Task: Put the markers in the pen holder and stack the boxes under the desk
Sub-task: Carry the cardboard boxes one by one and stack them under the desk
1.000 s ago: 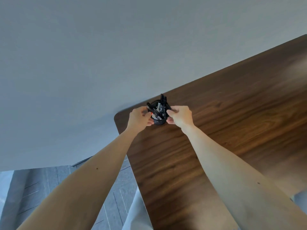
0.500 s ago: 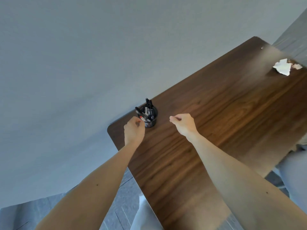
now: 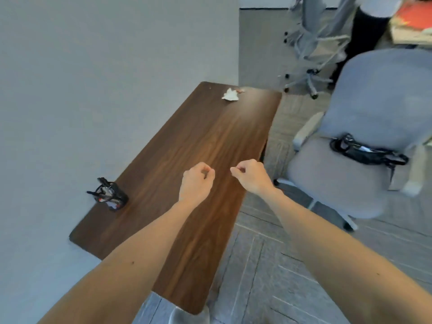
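Wood surface: a dark walnut-grained desk (image 3: 210, 160) was seen from the head view, set along a plain grey wall and running away from the viewer.
Pen holder: one black pen holder (image 3: 114, 197) stood upright near the desk's near left corner, close to the wall side.
Markers: several dark markers (image 3: 102, 191) were gathered inside the holder, leaning outward; the blur prevented an exact count, and none were seen loose on the desk.
Left hand: the left hand (image 3: 196, 182) was held above the middle of the desk, loosely curled, with nothing visibly gripped.
Right hand: the right hand (image 3: 251, 175) was held just beside it near the desk's front edge, thumb and forefinger pinched together, with nothing visibly between them.
Paper: one crumpled white scrap of paper (image 3: 230, 95) lay at the far end of the desk.
Chairs: two grey office chairs were counted, one chair (image 3: 364, 146) near the desk with a black strapped item (image 3: 364, 152) on its seat, and a second chair (image 3: 313, 43) farther back.
Boxes: no boxes were visible; the space under the desk was hidden.
Step judged: the marker part appeared finished, with the boxes left to be found.
Advice: the boxes would best be located before bending, the near chair cleared, and the largest box set lowest, edges squared.
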### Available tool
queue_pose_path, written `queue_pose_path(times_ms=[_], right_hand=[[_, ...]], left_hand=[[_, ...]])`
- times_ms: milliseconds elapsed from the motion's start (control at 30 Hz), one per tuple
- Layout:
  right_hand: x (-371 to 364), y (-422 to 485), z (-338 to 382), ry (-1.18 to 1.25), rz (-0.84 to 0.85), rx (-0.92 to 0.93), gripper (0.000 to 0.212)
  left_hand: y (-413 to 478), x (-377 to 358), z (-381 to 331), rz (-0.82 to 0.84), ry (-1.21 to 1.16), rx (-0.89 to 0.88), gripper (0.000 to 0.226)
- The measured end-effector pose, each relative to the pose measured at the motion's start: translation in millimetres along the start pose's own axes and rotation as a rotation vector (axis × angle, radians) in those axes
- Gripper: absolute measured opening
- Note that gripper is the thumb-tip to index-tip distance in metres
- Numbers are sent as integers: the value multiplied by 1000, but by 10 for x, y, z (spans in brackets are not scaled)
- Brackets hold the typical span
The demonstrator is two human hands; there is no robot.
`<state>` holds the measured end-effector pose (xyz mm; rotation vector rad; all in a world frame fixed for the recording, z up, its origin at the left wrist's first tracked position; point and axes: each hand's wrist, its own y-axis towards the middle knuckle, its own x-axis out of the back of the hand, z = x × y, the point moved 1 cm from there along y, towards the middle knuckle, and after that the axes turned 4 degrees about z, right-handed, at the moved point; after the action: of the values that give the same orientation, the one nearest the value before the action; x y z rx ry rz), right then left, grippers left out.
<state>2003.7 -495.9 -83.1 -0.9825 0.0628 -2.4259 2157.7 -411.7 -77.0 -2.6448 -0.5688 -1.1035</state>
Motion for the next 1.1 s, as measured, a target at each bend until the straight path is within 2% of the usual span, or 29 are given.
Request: queue_pose_path(times_ms=[167, 333, 533, 733, 1000, 1100], right_hand=[[1428, -1125, -1218, 5, -323, -213, 49], [2336, -2618, -2282, 41, -644, -485, 50], [2774, -4453, -3326, 101, -946, -831, 54], [3003, -5751, -4100, 139, -1110, -1015, 56], [3654, -6890, -5193, 235, -1258, -1165, 56], [3798, -7495, -5420, 316, -1327, -1211, 56]], left_hand=[[-289, -1182, -1681, 311, 51, -337, 19], [-1046, -2426, -3073, 529, 98, -656, 23], [-2369, -3566, -4161, 794, 113, -1051, 59], [-3466, -4488, -4878, 1010, 195, -1256, 62], [-4684, -5950, -6153, 1130, 215, -1465, 61], [-5360, -6387, -6558, 1242, 228, -1533, 60]])
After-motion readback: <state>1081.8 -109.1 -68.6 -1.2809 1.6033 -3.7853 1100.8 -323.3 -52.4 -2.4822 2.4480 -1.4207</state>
